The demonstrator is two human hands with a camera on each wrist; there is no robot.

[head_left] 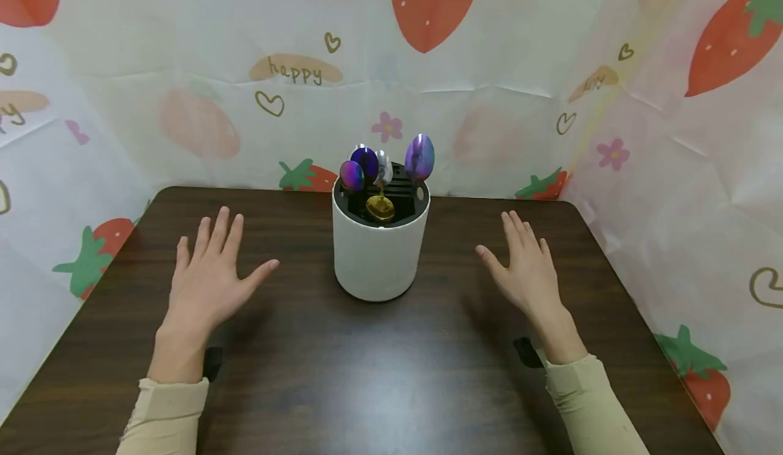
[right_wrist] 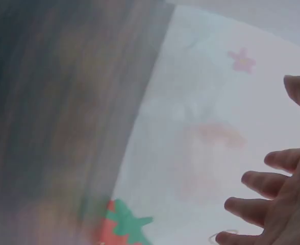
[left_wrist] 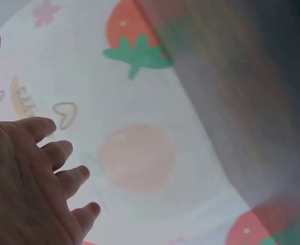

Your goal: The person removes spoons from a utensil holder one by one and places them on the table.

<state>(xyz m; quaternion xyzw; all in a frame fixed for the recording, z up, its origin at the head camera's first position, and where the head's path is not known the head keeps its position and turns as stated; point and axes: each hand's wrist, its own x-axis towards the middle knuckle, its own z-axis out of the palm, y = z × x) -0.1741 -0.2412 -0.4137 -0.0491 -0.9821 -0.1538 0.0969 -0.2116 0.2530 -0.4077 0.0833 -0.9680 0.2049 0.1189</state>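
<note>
A white round utensil holder (head_left: pixel 379 264) with a black slotted top stands upright toward the back middle of the table. Out of it rise several spoons: a purple-blue spoon (head_left: pixel 419 158) at the right, a gold spoon (head_left: pixel 380 208) at the front, a pink-purple spoon (head_left: pixel 352 176) at the left, and others behind. To the holder's left my left hand (head_left: pixel 211 285) is spread above the table, holding nothing. On the other side my right hand (head_left: pixel 529 271) is likewise spread, fingers straight and thumb toward the holder. Both wrist views show the outstretched fingers with nothing between them.
The dark wood table (head_left: pixel 379 387) has its back edge just behind the holder. A white cloth (head_left: pixel 489 67) printed with strawberries, hearts and flowers hangs behind and along both sides. A dark strap piece shows at each wrist.
</note>
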